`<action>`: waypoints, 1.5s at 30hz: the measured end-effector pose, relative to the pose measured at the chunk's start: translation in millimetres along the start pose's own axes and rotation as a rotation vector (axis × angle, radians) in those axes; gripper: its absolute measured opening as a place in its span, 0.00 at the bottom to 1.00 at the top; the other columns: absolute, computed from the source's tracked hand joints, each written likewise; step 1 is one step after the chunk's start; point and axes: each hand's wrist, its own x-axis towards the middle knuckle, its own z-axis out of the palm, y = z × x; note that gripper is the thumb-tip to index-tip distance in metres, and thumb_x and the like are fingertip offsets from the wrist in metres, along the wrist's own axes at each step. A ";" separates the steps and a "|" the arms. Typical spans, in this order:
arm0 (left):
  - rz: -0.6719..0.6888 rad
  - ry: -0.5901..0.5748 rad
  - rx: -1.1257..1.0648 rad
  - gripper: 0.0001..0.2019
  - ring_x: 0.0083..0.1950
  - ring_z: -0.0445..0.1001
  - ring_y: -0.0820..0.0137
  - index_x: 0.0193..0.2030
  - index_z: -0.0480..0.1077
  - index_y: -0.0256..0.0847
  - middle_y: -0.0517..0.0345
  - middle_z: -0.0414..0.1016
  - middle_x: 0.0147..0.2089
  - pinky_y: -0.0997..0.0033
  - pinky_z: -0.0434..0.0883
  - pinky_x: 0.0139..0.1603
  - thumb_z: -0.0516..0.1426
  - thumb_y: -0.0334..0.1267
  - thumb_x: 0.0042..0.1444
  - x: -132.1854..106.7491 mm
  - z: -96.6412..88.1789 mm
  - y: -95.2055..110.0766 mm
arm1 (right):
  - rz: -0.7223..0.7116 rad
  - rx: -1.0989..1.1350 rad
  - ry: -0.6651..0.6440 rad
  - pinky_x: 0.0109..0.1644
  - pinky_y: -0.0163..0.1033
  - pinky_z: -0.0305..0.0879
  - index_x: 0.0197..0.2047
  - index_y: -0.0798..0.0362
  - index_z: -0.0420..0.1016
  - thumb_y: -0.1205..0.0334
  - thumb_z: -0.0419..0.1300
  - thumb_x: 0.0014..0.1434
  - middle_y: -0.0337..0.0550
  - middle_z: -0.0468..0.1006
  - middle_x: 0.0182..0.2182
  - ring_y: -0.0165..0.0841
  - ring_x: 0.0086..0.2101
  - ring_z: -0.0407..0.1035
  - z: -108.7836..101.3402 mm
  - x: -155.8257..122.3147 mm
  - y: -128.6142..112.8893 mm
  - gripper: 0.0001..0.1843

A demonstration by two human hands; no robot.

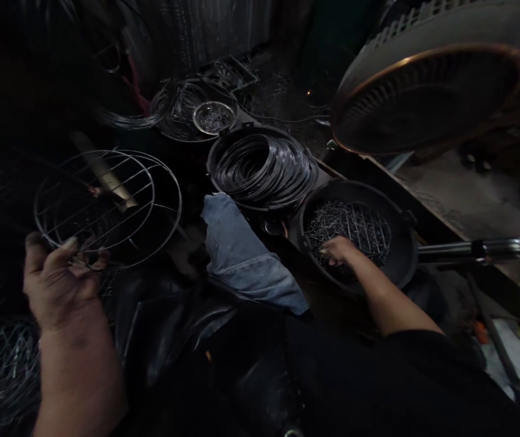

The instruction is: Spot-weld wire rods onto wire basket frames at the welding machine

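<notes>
two hands [62, 285] [339, 250], three basins [403, 267] [223, 142] [173, 130], one metal bowl [213, 116], one blue cloth [246, 258], one fan [432, 85]

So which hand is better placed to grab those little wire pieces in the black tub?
Right: the right hand is in the black tub, touching the wire pieces; the left hand grips the round wire rack.

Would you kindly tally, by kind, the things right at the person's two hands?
Black basins: 2
Round wire rack, held in left hand: 1
Blue cloth: 1
Total: 4
</notes>
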 end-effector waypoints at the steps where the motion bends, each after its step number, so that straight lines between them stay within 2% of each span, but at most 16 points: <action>1: -0.008 -0.035 -0.069 0.23 0.24 0.66 0.76 0.42 0.62 0.46 0.68 0.67 0.31 0.73 0.69 0.24 0.57 0.24 0.36 1.5 -0.8 -2.0 | -0.042 0.045 0.029 0.25 0.35 0.68 0.35 0.60 0.76 0.63 0.62 0.58 0.45 0.76 0.20 0.33 0.23 0.73 -6.0 -8.3 -6.2 0.07; 3: -0.025 -0.061 -0.177 0.24 0.25 0.67 0.77 0.44 0.63 0.45 0.67 0.68 0.32 0.74 0.70 0.24 0.58 0.24 0.37 3.4 -0.8 -6.0 | -0.191 0.266 0.061 0.25 0.33 0.68 0.37 0.59 0.76 0.61 0.64 0.55 0.47 0.79 0.24 0.32 0.25 0.74 -10.3 -24.1 -32.0 0.09; 5: -0.068 -0.023 -0.234 0.25 0.28 0.70 0.75 0.46 0.64 0.46 0.66 0.70 0.35 0.73 0.71 0.26 0.59 0.24 0.38 4.0 0.5 -9.4 | -0.406 0.674 0.029 0.24 0.32 0.68 0.35 0.58 0.77 0.58 0.70 0.47 0.49 0.81 0.30 0.32 0.25 0.75 2.0 -38.6 -73.5 0.15; 7: -0.104 0.030 -0.269 0.26 0.31 0.73 0.73 0.48 0.65 0.47 0.63 0.71 0.38 0.72 0.72 0.27 0.60 0.25 0.39 3.2 1.1 -11.8 | -0.544 0.925 -0.018 0.21 0.31 0.66 0.32 0.57 0.78 0.55 0.73 0.38 0.48 0.81 0.30 0.32 0.24 0.75 30.7 -51.5 -120.0 0.19; 10: -0.129 0.087 -0.305 0.28 0.34 0.75 0.70 0.49 0.67 0.50 0.62 0.71 0.39 0.71 0.73 0.28 0.62 0.27 0.38 1.5 -3.0 -13.5 | -0.560 0.931 -0.055 0.15 0.28 0.58 0.28 0.59 0.78 0.54 0.75 0.32 0.44 0.78 0.22 0.31 0.18 0.72 84.4 -64.7 -170.8 0.21; 14: -0.152 0.094 -0.349 0.32 0.34 0.75 0.69 0.51 0.68 0.51 0.62 0.70 0.36 0.71 0.74 0.27 0.65 0.27 0.34 5.2 -15.3 -14.7 | -0.443 0.897 -0.109 0.11 0.28 0.51 0.30 0.59 0.77 0.55 0.74 0.30 0.41 0.76 0.20 0.27 0.13 0.66 126.4 -71.0 -187.7 0.24; 19: -0.179 0.115 -0.378 0.34 0.35 0.76 0.69 0.52 0.68 0.50 0.63 0.71 0.36 0.72 0.74 0.28 0.65 0.27 0.35 15.9 -24.5 -19.1 | -0.537 0.814 -0.115 0.14 0.28 0.54 0.32 0.56 0.72 0.54 0.71 0.36 0.33 0.70 0.14 0.30 0.14 0.68 133.2 -75.9 -187.5 0.22; 23: -0.193 0.100 -0.381 0.33 0.34 0.76 0.69 0.52 0.67 0.50 0.62 0.71 0.37 0.73 0.74 0.28 0.65 0.27 0.35 19.4 -25.9 -24.7 | -0.616 0.509 -0.042 0.18 0.32 0.58 0.32 0.54 0.71 0.54 0.65 0.45 0.35 0.70 0.14 0.32 0.15 0.68 122.5 -83.7 -184.1 0.14; 26: -0.205 0.091 -0.388 0.33 0.34 0.76 0.70 0.52 0.67 0.51 0.63 0.71 0.35 0.74 0.73 0.29 0.65 0.26 0.36 20.7 -27.0 -29.3 | -0.731 -0.011 0.092 0.28 0.35 0.64 0.35 0.54 0.74 0.61 0.58 0.51 0.42 0.77 0.21 0.34 0.21 0.72 105.6 -94.7 -185.9 0.08; 28: -0.204 0.085 -0.390 0.32 0.34 0.76 0.70 0.52 0.68 0.51 0.63 0.71 0.35 0.73 0.73 0.29 0.64 0.26 0.37 21.6 -27.4 -31.9 | -0.759 -0.396 0.170 0.33 0.38 0.65 0.37 0.53 0.76 0.66 0.55 0.53 0.47 0.80 0.28 0.38 0.30 0.76 96.1 -103.6 -194.1 0.10; 31: -0.210 0.097 -0.395 0.33 0.33 0.76 0.71 0.52 0.67 0.51 0.64 0.71 0.35 0.73 0.74 0.29 0.64 0.25 0.36 21.9 -26.7 -33.4 | -0.764 -0.812 0.163 0.34 0.39 0.64 0.37 0.53 0.77 0.70 0.52 0.53 0.51 0.81 0.31 0.43 0.36 0.76 91.2 -112.6 -210.4 0.13; 33: -0.213 0.108 -0.399 0.33 0.33 0.76 0.71 0.53 0.67 0.51 0.64 0.70 0.34 0.74 0.74 0.28 0.64 0.25 0.37 20.7 -26.3 -32.7 | -0.797 -0.907 0.106 0.33 0.39 0.63 0.33 0.54 0.77 0.71 0.52 0.52 0.53 0.80 0.31 0.44 0.35 0.76 92.2 -111.3 -215.6 0.12; 36: -0.217 0.102 -0.404 0.33 0.34 0.76 0.71 0.52 0.67 0.51 0.64 0.70 0.34 0.75 0.73 0.28 0.64 0.25 0.37 18.3 -27.5 -30.7 | -0.815 -0.634 -0.023 0.30 0.37 0.64 0.32 0.55 0.76 0.69 0.54 0.52 0.49 0.79 0.25 0.40 0.29 0.76 95.6 -96.7 -209.6 0.09; 38: -0.221 0.101 -0.410 0.33 0.34 0.76 0.71 0.52 0.67 0.51 0.64 0.70 0.35 0.75 0.73 0.28 0.64 0.25 0.36 16.8 -29.0 -30.0 | -0.769 -0.213 -0.077 0.25 0.35 0.63 0.35 0.55 0.75 0.63 0.58 0.53 0.42 0.77 0.20 0.35 0.22 0.73 99.8 -83.5 -200.4 0.08; 41: -0.204 0.120 -0.416 0.33 0.34 0.76 0.70 0.53 0.67 0.49 0.63 0.70 0.34 0.75 0.73 0.26 0.64 0.26 0.36 14.2 -30.4 -29.6 | -0.681 0.337 -0.093 0.20 0.33 0.61 0.36 0.54 0.72 0.54 0.63 0.48 0.37 0.74 0.16 0.32 0.16 0.69 111.3 -71.6 -189.1 0.15; 45: -0.205 0.123 -0.404 0.33 0.34 0.76 0.68 0.53 0.67 0.48 0.62 0.70 0.35 0.74 0.73 0.26 0.64 0.26 0.35 10.5 -31.5 -28.7 | -0.586 0.588 -0.176 0.18 0.30 0.59 0.30 0.54 0.68 0.53 0.69 0.40 0.37 0.74 0.15 0.30 0.16 0.69 125.1 -76.3 -185.0 0.18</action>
